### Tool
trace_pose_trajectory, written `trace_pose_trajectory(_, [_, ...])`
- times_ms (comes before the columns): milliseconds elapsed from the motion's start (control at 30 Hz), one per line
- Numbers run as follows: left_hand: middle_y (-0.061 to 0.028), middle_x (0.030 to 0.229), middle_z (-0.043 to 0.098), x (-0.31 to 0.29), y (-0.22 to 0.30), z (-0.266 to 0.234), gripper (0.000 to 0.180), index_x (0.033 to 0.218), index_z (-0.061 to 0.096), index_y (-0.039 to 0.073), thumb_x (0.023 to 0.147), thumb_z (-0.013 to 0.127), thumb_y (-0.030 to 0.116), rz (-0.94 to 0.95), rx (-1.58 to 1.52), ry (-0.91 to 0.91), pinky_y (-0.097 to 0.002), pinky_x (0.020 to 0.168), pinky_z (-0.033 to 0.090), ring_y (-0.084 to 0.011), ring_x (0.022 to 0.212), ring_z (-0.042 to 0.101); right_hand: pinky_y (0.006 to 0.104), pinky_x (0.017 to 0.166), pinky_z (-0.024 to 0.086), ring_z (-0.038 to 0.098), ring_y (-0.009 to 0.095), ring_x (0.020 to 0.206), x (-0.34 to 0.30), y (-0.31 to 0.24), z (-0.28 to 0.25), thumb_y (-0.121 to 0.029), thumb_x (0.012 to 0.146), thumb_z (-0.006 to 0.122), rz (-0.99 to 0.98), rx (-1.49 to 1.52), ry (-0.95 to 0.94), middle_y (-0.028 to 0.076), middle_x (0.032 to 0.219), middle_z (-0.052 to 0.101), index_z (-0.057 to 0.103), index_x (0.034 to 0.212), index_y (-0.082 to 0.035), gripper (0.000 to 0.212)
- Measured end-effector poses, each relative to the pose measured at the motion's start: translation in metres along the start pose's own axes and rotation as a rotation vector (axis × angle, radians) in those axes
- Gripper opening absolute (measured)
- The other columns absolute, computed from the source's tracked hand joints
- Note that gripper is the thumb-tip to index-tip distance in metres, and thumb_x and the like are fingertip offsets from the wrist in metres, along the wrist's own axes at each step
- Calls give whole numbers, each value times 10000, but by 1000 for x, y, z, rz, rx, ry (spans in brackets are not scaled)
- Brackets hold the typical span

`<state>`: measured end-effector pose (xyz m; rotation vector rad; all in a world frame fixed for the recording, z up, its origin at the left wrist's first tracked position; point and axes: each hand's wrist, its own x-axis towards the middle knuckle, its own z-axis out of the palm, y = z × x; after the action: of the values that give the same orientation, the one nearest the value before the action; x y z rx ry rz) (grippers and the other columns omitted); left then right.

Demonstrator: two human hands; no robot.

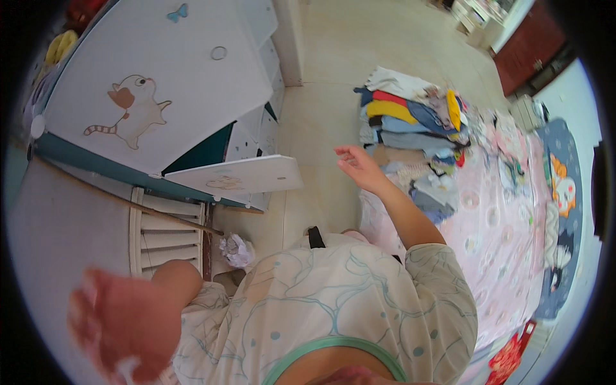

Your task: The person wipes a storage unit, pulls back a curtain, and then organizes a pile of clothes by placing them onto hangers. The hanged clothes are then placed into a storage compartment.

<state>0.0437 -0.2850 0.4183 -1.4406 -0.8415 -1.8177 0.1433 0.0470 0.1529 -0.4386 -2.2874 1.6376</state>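
While the right hand [359,168], empty and loosely spread, hangs just left of the folded clothes [407,140], I cannot tell the blurred left hand's [128,321] grip.

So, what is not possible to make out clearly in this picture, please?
- Head view, left hand: blurred, close to the camera; whether it holds something is unclear.
- Head view, cabinet interior: largely hidden by the white panels around it.
- Head view, crumpled bag: its folds hide any contents.
- Head view, yellow item: too small, near the dark lens rim.
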Motion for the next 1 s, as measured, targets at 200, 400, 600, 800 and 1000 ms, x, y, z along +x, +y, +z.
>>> trace_pose_trajectory(200, [-107,912,476,-79,-68,-32,293,744,452,89,914,463,327,-440,241,-267,-404,720,379,-241,828,441,370,990,336,345,234,1276,119,-57,26,-435,933,421,-123,479,-136,97,1349,369,258,1377,-107,576])
trace_pose_trajectory(400, [-126,850,491,-109,-45,-19,304,763,418,48,940,419,295,-496,627,-101,-360,697,403,-227,757,454,485,1025,257,247,227,1331,181,-46,49,-619,894,259,154,714,-607,48,1467,225,149,1437,-170,713])
trace_pose_trajectory(600, [-168,1054,512,-135,8,0,207,992,471,28,923,438,221,-762,881,3,-343,816,408,-220,912,493,426,1074,183,83,259,1388,127,-24,55,-337,953,389,-404,470,-1267,120,1499,116,323,1394,-209,464])
trace_pose_trajectory(800, [-129,1376,334,-207,87,3,536,1367,240,4,947,414,289,-1147,977,354,-385,1038,272,-239,1259,338,422,1079,168,-50,285,1391,79,-76,94,-149,906,489,-258,502,-1621,158,1502,-29,260,1418,-223,566])
trace_pose_trajectory(1000, [-142,1376,317,-218,91,-4,563,1362,225,8,942,440,315,-1032,914,803,-393,1035,292,-246,1241,351,475,1030,285,-51,290,1388,36,-105,178,-202,907,507,-322,513,-1697,106,1507,-36,139,1442,-261,652])
